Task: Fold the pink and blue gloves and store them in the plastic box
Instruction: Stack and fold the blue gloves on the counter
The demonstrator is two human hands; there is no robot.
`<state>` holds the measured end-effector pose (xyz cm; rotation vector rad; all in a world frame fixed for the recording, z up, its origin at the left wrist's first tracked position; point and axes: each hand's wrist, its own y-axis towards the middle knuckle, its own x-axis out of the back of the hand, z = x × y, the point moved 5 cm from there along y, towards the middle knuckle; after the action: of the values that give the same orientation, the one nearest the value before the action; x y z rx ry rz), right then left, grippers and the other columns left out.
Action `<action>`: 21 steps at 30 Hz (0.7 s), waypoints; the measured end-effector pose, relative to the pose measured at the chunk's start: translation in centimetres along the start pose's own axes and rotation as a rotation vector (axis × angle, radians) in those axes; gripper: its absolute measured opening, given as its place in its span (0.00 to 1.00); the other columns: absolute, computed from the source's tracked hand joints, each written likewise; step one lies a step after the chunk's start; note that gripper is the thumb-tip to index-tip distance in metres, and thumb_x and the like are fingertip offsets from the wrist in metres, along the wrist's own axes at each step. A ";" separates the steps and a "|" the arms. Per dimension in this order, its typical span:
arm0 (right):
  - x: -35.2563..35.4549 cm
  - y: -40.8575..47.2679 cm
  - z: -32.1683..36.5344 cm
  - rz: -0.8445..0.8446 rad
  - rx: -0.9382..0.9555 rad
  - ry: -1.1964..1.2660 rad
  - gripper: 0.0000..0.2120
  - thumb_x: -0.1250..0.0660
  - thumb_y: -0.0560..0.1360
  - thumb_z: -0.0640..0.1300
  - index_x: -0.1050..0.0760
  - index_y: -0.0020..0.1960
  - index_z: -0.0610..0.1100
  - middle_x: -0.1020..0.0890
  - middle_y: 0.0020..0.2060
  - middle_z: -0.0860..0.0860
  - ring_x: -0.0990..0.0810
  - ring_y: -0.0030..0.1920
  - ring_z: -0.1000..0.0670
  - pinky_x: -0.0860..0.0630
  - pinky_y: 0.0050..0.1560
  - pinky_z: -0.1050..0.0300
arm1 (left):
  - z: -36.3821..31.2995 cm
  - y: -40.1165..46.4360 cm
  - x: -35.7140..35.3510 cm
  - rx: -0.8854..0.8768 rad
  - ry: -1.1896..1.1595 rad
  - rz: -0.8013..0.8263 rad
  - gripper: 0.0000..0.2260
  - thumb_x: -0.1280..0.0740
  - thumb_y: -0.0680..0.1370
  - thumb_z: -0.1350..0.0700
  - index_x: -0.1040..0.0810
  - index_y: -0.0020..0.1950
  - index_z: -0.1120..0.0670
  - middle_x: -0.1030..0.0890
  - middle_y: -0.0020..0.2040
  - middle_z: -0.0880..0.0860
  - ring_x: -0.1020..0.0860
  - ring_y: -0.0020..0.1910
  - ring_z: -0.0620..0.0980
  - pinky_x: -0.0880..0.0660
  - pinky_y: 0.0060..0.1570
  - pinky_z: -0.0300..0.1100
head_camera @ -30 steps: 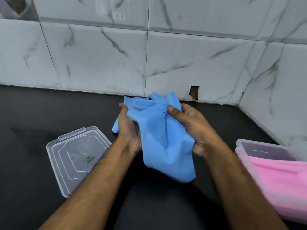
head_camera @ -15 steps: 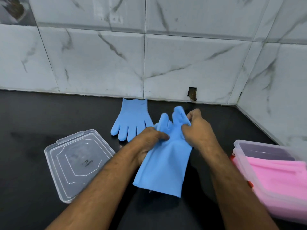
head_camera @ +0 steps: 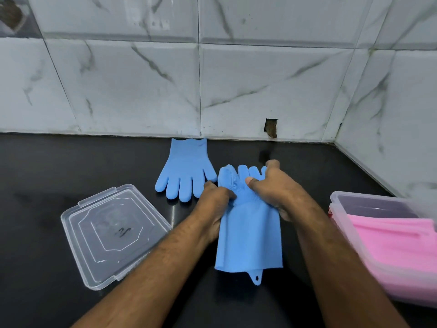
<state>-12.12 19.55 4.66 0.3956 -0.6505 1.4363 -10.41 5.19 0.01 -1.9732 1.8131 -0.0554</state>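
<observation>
One blue glove [head_camera: 249, 235] lies stretched out on the black counter [head_camera: 47, 174], cuff toward me, its bristled fingers pointing at the wall. My left hand [head_camera: 212, 204] grips its left edge near the palm. My right hand [head_camera: 272, 188] pinches its right side at the fingers. A second blue glove [head_camera: 186, 169] lies flat behind it, fingers toward me, untouched. At the right edge stands the clear plastic box [head_camera: 340, 209] with the pink gloves [head_camera: 392, 240] folded inside.
The box's clear lid [head_camera: 111, 233] lies on the counter to the left of my arms. Marble-look tiled walls [head_camera: 236, 91] close the back and the right side, with a small hole [head_camera: 270, 127] at the base of the back wall.
The glove was bunched up in both hands above the counter; it has since been lowered and spread flat, cuff toward me. The second blue glove behind it has come into full view.
</observation>
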 end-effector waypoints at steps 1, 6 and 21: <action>0.1 0.1 0.1 -0.032 0.032 -0.111 0.29 0.35 0.81 0.49 0.43 0.77 0.44 0.24 0.61 0.43 0.23 0.51 0.46 0.22 0.52 0.49 | 0.0 -0.1 -0.2 -0.023 0.029 0.001 0.19 0.37 0.78 0.69 0.32 0.67 0.55 0.20 0.58 0.60 0.16 0.50 0.58 0.17 0.33 0.45; -0.3 0.1 -0.5 -0.005 -0.012 -0.546 0.24 0.32 0.79 0.51 0.32 0.72 0.46 0.25 0.67 0.43 0.23 0.64 0.41 0.25 0.58 0.49 | -0.6 -0.4 -0.8 -0.351 0.639 -0.078 0.33 0.35 0.79 0.61 0.46 0.80 0.49 0.30 0.73 0.54 0.27 0.68 0.55 0.23 0.62 0.46; -2.5 -0.1 0.3 0.026 0.210 -0.800 0.20 0.38 0.80 0.36 0.33 0.71 0.43 0.32 0.67 0.42 0.25 0.59 0.42 0.28 0.50 0.51 | -1.4 0.4 0.6 -0.414 0.846 -0.107 0.23 0.34 0.77 0.65 0.25 0.71 0.53 0.24 0.69 0.51 0.23 0.62 0.48 0.28 0.55 0.35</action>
<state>-12.07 17.36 3.37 1.1604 -1.1410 1.3528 -11.17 4.17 0.92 -2.5825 2.3534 -0.6934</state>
